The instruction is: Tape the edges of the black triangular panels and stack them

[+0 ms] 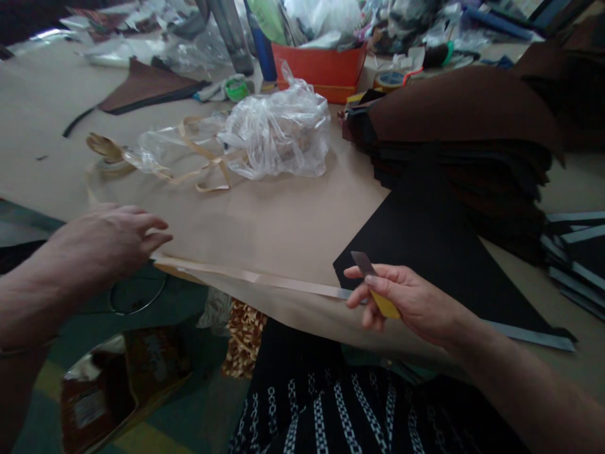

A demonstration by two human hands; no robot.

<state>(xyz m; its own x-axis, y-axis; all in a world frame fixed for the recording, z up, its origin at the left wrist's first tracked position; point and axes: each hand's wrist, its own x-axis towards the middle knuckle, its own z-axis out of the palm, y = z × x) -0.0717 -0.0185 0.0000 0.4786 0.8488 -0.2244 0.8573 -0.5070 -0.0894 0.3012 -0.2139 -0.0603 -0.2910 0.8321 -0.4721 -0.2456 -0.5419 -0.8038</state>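
Note:
My right hand point(392, 293) is closed around a blade tool with a yellow handle point(386, 305), its flat metal blade pointing up and left. A pale narrow strip point(283, 282) runs along the table's near edge, its right end reaching the fingers of that hand. Beneath and beyond this hand lies a black sheet point(416, 233) with a light band on its near edge. My left hand point(118, 236) hovers over the left part of the table edge, fingers loosely bent and a little apart, with nothing visible in them. Near it is a roll of tan tape point(111, 157).
A clear plastic bag point(283, 129) sits mid-table beside tangled tan tape. Behind it stands a red bin point(319, 69). Stacked brown pieces point(463, 104) rise at the right; one brown piece point(146, 87) lies back left. An open cardboard box point(127, 384) is on the floor.

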